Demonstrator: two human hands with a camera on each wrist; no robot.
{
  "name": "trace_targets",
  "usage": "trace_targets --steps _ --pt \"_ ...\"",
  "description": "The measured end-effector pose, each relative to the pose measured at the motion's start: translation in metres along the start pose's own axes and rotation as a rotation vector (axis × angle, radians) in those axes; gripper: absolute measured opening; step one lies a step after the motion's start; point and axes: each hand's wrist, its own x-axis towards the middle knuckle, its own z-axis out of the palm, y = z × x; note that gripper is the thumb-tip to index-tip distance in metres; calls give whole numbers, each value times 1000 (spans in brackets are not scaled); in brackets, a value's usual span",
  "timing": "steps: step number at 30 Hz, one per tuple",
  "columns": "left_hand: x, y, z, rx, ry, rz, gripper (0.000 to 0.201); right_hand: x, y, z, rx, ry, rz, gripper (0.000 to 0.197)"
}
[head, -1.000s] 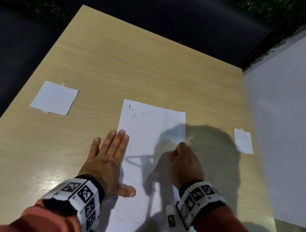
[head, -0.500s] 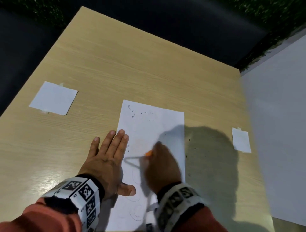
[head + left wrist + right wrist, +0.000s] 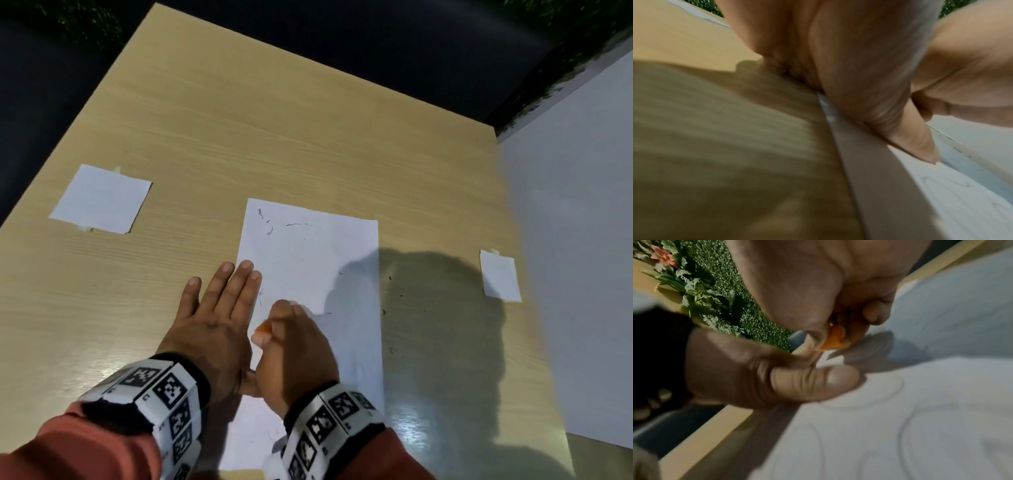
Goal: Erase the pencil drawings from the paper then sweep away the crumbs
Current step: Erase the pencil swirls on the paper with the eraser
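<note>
The worktop [image 3: 274, 137] was pale wood-grain laminate, smooth, with a soft sheen near its front edge. The paper [image 3: 308, 260] looked thin, matt and white, as did two smaller taped sheets [image 3: 101, 198]. The eraser [image 3: 835, 339] was orange and rubbery. The sleeves [image 3: 78, 445] were matt knitted cloth.

My right hand [image 3: 294, 356] has swept across the paper [image 3: 308, 267]: a second ago it sat at the sheet's 3 o'clock edge, half a second ago near the middle, and now it is at the 9 o'clock side, touching my left hand [image 3: 219, 322]. The orange eraser [image 3: 264, 328], hidden at first, now shows between its pinching fingers. The head view has also tilted slightly.
</note>
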Motion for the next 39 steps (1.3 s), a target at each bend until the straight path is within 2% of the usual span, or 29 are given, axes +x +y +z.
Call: trace_targets --steps 2,5,7,10,11,12,15,16,18,20,22,24,26,29,33,34,37,39 --pt "1 1 -1 20 -80 -33 139 10 16 -11 -82 83 1 9" --pt "2 2 -3 55 -129 -40 141 26 47 -31 -176 188 124 6" --pt "0 3 -3 46 -133 -42 141 30 27 -27 -118 204 -6 10" --pt "-1 2 -3 13 -87 -23 144 29 -2 -1 -102 106 -276 22" --pt "0 1 -3 30 -86 -27 144 34 1 -4 -113 71 -267 21" --pt "1 1 -3 56 -103 -35 143 42 8 -11 -95 62 -193 15" --pt "3 4 -2 64 -128 -46 141 66 31 -42 -130 118 93 19" --pt "3 3 -1 68 -126 -42 141 69 32 -46 -163 143 119 19" --pt "1 2 0 51 -126 -41 141 63 16 -39 -134 161 78 19" --pt "2 1 -1 33 -104 -26 142 48 -3 -18 -34 57 -40 13" --pt "1 1 -1 43 -96 -27 141 46 -4 -7 -50 -25 -128 15" --pt "2 2 -1 48 -99 -37 140 64 21 -23 -113 64 -53 14" --pt "1 3 -1 25 -71 -35 140 75 56 -56 -236 169 130 13" --pt "1 2 1 -16 -27 -30 140 49 88 -87 -269 240 280 12" --pt "-2 11 17 -123 140 -85 140 -29 70 -46 -128 121 132 15" --pt "-6 13 22 -106 108 -103 139 -42 67 -33 -106 77 86 15" --pt "-23 14 36 -150 114 -128 127 -49 72 -13 -140 -18 28 18" --pt "-34 14 42 -119 220 -109 121 -35 81 -22 -190 58 -45 17"
